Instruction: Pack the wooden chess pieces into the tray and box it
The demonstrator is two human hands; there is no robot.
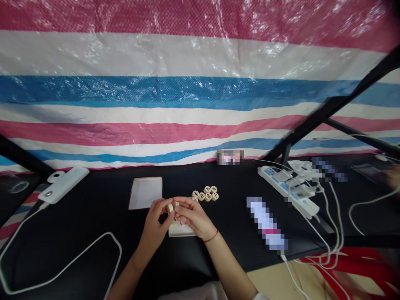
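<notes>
Between thumb and fingers, my left hand (158, 218) pinches a round, pale Chinese chess piece (170, 207). Close against it, my right hand (193, 216) grips another chess piece (176, 204), partly hidden by the fingers. Both hands are above a white open box (181, 230), which shows a piece and a bit of pink inside; the rest of it is covered by my hands. Just beyond my right hand, several chess pieces (208, 196) with dark characters lie grouped on the black table. A white box lid (146, 193) rests to the left.
A white power bank (64, 185) with a cable is at the left. On the right are a power strip (289, 191) with plugs and cords, and a blurred-out phone-like item (267, 225). Striped sheeting (187, 91) hangs behind the table. Red stools (359, 268) stand below.
</notes>
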